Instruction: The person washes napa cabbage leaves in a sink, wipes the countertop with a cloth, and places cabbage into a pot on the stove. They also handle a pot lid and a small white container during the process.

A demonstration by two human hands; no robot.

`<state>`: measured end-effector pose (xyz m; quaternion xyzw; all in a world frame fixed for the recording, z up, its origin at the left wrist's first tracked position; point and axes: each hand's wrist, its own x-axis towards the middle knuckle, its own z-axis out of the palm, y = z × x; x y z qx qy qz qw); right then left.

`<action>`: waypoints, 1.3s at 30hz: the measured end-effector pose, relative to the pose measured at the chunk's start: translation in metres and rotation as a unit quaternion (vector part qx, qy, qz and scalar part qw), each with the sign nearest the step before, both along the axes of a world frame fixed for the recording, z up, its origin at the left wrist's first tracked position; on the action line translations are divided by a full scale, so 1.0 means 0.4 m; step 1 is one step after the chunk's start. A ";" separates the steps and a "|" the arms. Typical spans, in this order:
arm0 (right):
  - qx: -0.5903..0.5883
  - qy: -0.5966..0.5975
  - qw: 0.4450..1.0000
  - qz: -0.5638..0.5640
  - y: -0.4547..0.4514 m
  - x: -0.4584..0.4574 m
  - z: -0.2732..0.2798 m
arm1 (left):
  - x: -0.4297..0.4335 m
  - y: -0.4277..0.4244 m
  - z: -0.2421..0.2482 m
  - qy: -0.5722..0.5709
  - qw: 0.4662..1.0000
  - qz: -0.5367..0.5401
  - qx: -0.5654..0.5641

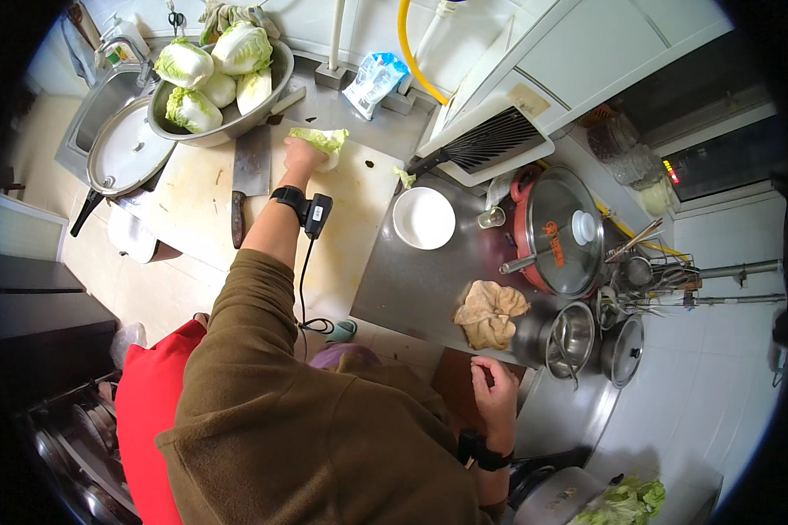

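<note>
With my left hand (pixel 304 156) I grip a piece of napa cabbage (pixel 328 143) over a large pale cutting board (pixel 333 243). A cleaver (pixel 251 163) with a worn wooden handle lies on the board beside that hand. Behind the board's upper left edge, a big metal basin (pixel 284 72) holds several napa cabbages (pixel 241 47). My right hand (pixel 494 388) hangs in front of the counter, below a crumpled tan cloth (pixel 490 315); its fingers are curled and I see nothing in them. A white bowl (pixel 424 218) stands right of the board.
At the left, a pressure-cooker lid (pixel 130 147) lies over the sink (pixel 87 139). A red lidded pan (pixel 524 230), a small glass (pixel 492 218) and metal pots (pixel 570 341) stand at the right. Leafy greens (pixel 624 502) lie by a pot at the bottom right. A person's red garment (pixel 148 420) shows at lower left.
</note>
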<state>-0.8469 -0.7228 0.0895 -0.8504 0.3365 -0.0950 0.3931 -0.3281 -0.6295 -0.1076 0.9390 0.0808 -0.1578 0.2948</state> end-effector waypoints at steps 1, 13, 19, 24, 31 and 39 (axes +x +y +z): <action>0.002 -0.001 1.000 -0.001 0.000 0.004 0.003 | 0.006 -0.003 -0.020 -0.022 0.998 -0.053 0.009; -0.010 -0.026 0.999 -0.034 -0.016 -0.148 -0.031 | 0.022 -0.028 -0.042 -0.099 0.931 -0.286 -0.203; 0.046 -0.074 0.984 -0.153 0.029 -0.331 0.033 | -0.131 -0.175 0.155 0.086 0.857 -0.310 -0.402; 0.044 -0.105 0.968 -0.223 0.081 -0.517 0.124 | -0.584 -0.327 0.376 0.163 0.749 -0.473 -0.434; -0.137 -0.189 0.916 -0.326 0.185 -0.913 0.363 | -1.366 -0.476 0.760 0.184 0.468 -0.749 -0.431; -0.404 -0.443 0.628 -0.496 0.362 -1.335 0.524 | -2.083 -0.477 1.077 -0.179 0.191 -0.833 -0.488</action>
